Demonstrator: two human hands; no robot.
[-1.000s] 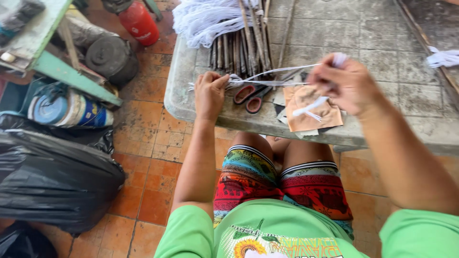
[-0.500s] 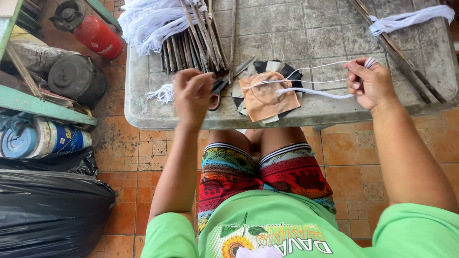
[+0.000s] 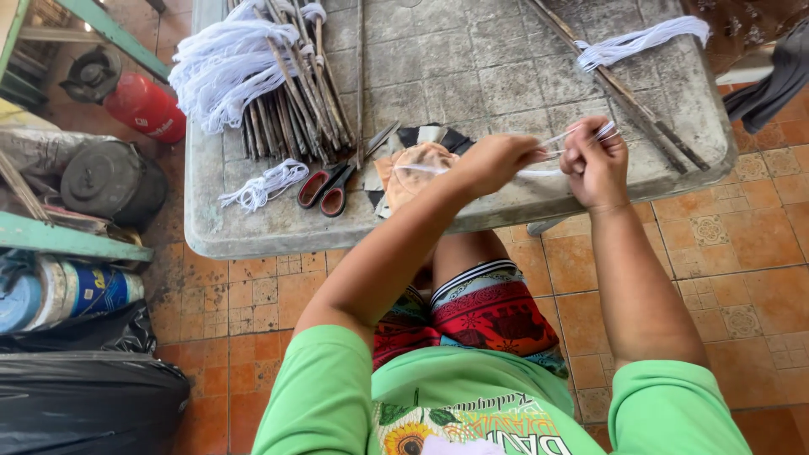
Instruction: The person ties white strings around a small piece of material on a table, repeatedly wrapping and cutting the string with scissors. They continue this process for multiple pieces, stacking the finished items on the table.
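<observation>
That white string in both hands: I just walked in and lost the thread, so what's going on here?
A seated person holds white string pulled between both hands above the table's near edge. The left hand pinches one end and the right hand grips the looped strands. On the grey table lie red-handled scissors, a bundle of sticks wrapped with white yarn, and a small loose skein.

A home yard workshop: worn table (image 3: 253, 227), stick bundles (image 3: 286, 109), gas cylinder (image 3: 143, 105), tiled floor (image 3: 716, 244)
</observation>
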